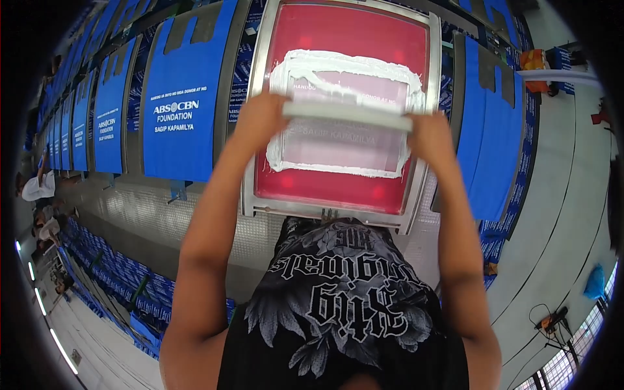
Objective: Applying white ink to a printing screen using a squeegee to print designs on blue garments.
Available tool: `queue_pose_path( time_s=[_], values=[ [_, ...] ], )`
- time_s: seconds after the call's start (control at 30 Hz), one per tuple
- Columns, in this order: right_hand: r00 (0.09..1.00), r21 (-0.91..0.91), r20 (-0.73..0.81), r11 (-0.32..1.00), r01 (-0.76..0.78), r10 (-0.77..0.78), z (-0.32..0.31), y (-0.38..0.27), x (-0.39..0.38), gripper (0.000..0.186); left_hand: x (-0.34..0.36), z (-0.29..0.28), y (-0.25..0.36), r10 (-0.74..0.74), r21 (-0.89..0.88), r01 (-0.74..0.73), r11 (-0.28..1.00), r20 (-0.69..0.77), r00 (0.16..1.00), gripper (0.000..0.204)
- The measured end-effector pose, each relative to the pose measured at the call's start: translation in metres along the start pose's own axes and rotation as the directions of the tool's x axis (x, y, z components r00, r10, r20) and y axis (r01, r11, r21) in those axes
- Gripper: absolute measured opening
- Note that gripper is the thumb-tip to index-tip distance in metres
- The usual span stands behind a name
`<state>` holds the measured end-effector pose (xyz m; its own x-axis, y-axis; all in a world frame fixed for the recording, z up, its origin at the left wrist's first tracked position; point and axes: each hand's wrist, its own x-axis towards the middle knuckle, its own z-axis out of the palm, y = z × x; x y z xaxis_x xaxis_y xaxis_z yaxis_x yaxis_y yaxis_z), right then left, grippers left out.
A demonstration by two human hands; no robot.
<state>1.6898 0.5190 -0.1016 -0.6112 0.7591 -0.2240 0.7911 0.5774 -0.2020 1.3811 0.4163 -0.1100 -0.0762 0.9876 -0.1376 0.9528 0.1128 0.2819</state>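
White, pasty ink (364, 64) lies in a ragged rectangle on the smooth red screen (344, 26), upper centre of the picture, inside its metal border (434, 58). Left hand (260, 120) and right hand (432, 138), apparently curled closed, grip opposite ends of the pale, straight, slightly blurred squeegee (348, 116) above it; equal pressure and a steady tilt should serve this stroke best.

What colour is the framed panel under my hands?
The framed panel is red with a pale pink rectangle inside, best seen in the head view.
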Motion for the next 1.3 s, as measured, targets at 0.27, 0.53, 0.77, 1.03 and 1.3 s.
queue_pose_path(
  time_s=[0.27, 0.53, 0.77, 1.03, 1.3],
  values=[
    [0.998, 0.032, -0.061, 0.999, -0.029, 0.030, 0.043, -0.009, -0.032, 0.038, -0.034, 0.037, 0.004, -0.006, -0.016, 0.005, 1.000, -0.068, 0.998, 0.034],
    [1.000, 0.000, -0.017, 1.000, -0.001, 0.001, -0.013, 0.004, 0.017, 0.037, 0.023, -0.014, 0.000, 0.006, -0.020, -0.007, 1.000, -0.058, 0.998, 0.034],
    [0.995, 0.102, -0.097, 0.995, -0.012, 0.022, 0.063, -0.021, -0.088, 0.044, -0.089, 0.050, 0.015, 0.115, -0.111, -0.136, 0.984, -0.176, 0.978, 0.033],
    [0.999, 0.027, -0.033, 0.999, -0.024, 0.025, -0.020, 0.045, 0.091, 0.035, 0.104, -0.026, 0.003, 0.024, -0.024, -0.024, 0.999, -0.007, 1.000, 0.028],
    [0.994, 0.114, 0.027, 0.988, 0.103, -0.106, -0.079, 0.049, 0.121, 0.044, -0.021, -0.029, 0.028, -0.037, -0.211, -0.093, 0.973, -0.539, 0.841, 0.039]
  ],
)
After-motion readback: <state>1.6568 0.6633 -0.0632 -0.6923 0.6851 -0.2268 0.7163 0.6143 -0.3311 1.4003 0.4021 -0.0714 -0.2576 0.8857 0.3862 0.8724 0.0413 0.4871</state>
